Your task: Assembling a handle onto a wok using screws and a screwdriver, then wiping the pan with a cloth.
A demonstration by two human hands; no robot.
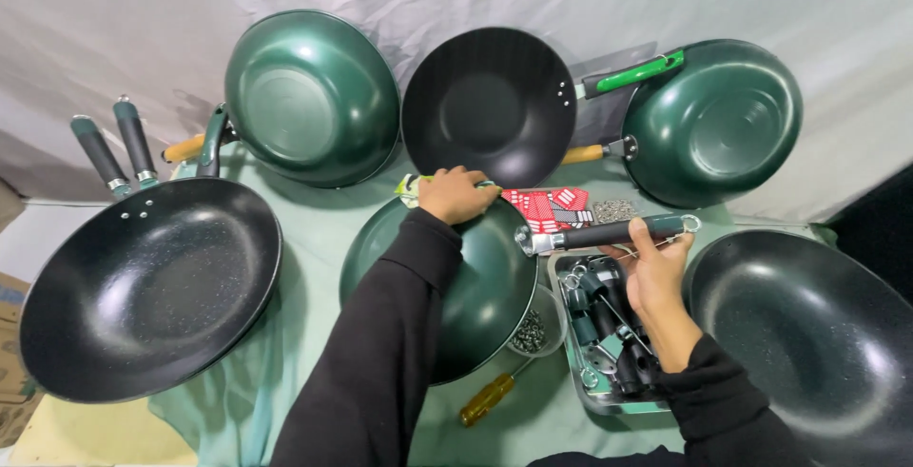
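A dark green pan (485, 286) lies upside down on the green cloth in the middle. My left hand (458, 193) rests closed on its far rim, gripping the edge next to a small paper tag. My right hand (654, 267) holds a black pan handle (609, 233) with a metal bracket end, which sits against the pan's right rim. Both forearms wear black sleeves.
Black speckled pans lie at left (143, 286) and right (808, 334). Green pans (309, 96) (718, 120) and a black pan (490, 101) lean at the back. A metal tray (580, 386) holds spare handles and parts. A bowl of screws (533, 332) and a yellow screwdriver (487, 398) lie near.
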